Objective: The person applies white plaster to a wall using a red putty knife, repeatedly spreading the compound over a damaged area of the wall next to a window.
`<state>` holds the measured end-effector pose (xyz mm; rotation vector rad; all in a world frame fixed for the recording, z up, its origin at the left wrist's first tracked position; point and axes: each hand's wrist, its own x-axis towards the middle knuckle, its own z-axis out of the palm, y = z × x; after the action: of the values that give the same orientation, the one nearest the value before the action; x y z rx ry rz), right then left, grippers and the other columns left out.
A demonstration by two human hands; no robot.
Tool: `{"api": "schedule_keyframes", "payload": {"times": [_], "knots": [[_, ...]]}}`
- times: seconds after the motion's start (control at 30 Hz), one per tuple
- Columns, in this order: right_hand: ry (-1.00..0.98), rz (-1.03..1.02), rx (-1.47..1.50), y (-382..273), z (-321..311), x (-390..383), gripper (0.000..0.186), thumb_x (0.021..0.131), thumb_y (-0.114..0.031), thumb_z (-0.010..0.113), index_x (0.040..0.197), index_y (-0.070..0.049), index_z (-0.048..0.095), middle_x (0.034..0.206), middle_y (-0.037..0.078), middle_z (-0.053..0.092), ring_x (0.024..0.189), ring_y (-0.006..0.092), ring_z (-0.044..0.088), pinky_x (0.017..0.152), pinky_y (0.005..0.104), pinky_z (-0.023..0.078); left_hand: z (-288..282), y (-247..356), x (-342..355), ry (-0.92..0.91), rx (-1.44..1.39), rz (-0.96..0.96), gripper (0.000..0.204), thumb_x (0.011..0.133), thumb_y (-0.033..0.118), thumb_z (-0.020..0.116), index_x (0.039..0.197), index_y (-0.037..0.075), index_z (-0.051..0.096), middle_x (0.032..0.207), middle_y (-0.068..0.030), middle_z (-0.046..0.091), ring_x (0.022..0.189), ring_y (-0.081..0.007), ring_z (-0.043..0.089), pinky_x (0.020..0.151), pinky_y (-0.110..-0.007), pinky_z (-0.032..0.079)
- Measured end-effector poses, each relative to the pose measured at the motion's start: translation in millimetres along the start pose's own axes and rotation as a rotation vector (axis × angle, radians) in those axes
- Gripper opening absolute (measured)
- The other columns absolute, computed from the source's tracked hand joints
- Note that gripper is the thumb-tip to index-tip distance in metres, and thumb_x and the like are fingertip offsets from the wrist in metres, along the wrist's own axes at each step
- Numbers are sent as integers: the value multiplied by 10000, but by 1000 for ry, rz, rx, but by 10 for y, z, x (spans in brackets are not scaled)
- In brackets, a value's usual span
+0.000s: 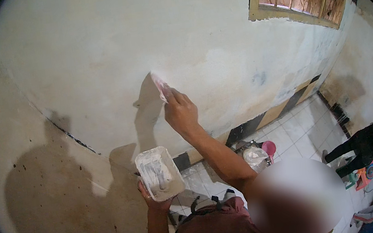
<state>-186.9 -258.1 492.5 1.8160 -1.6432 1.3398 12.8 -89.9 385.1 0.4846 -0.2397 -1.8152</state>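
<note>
My left hand [152, 197] is wrapped round the lower end of a white rectangular plastic tub [175, 184], which is tilted so its inside shows. Pale paste is smeared along the tub's walls and bottom. Farther up, my right hand [181, 112] grips a flat, pinkish putty spreader [159, 83] coated with white paste. The spreader's tip meets the off-white wall [202, 24], or lies very close to it. My fingers hide the spreader's near end.
A barred window [297, 12] is set in the wall at upper right. Black and tan tiles [245, 130] edge the white tiled floor [310, 140]. A pink dipper [269, 147] sits beside a plastic-covered container [255, 155]. Another person in dark clothes [369, 142] stands at right.
</note>
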Motion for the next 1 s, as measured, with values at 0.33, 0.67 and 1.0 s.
{"api": "schedule_keyframes", "payload": {"times": [0.33, 0.67, 1.0], "knots": [[407, -434, -87, 1887, -414, 264, 503, 718, 97, 645, 1202, -39, 655, 1249, 143, 631, 1170, 332, 601, 982, 447, 501, 143, -66, 49, 146, -57, 83, 636, 958, 601, 295, 1403, 181, 468, 1349, -73, 544, 1202, -323, 540, 1000, -561, 436], [333, 189, 121, 2176, -931, 27, 295, 856, 2, 569, 1137, -3, 659, 990, 202, 690, 953, 319, 689, 833, 388, 529, 242, -297, 179, 48, 70, 110, 632, 966, 591, 328, 1427, 168, 418, 1391, -83, 505, 1251, -309, 507, 1040, -532, 418], [139, 145, -120, 872, 53, 37, 357, 836, -49, 609, 1190, -83, 635, 1099, 141, 689, 744, 304, 698, 600, 389, 562, 190, -212, 245, 26, 92, 104, 635, 948, 603, 358, 1402, 168, 449, 1371, -81, 516, 1238, -299, 515, 1032, -539, 416]]}}
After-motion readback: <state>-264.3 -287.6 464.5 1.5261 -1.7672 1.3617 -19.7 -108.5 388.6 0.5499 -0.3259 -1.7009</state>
